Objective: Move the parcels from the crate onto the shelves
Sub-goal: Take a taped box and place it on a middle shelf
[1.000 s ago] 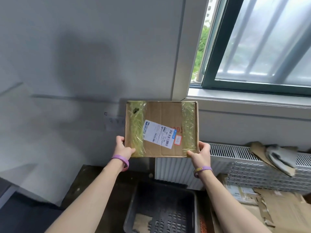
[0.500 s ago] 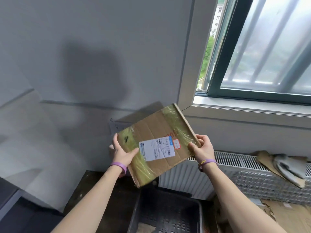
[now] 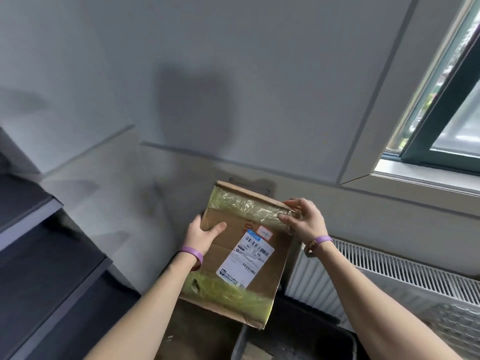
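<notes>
A flat cardboard parcel [image 3: 241,255] with yellowish tape bands and a white shipping label is held in front of me, turned on end with its long side nearly upright. My left hand [image 3: 201,237] grips its left edge, thumb on the front face. My right hand [image 3: 302,219] pinches the taped top right corner. Below the parcel is the dark grey crate [image 3: 298,336], only its near corner showing. Dark shelves [image 3: 46,258] with pale front edges step down along the left side.
A white radiator [image 3: 384,276] runs along the wall at the right, under a window [image 3: 446,105] with a dark frame. A plain grey wall fills the view behind the parcel. Dark floor lies between the shelves and the crate.
The parcel has rotated from lying level to standing on end, and my right hand has shifted to its top corner. My view has swung left, bringing the shelves into sight.
</notes>
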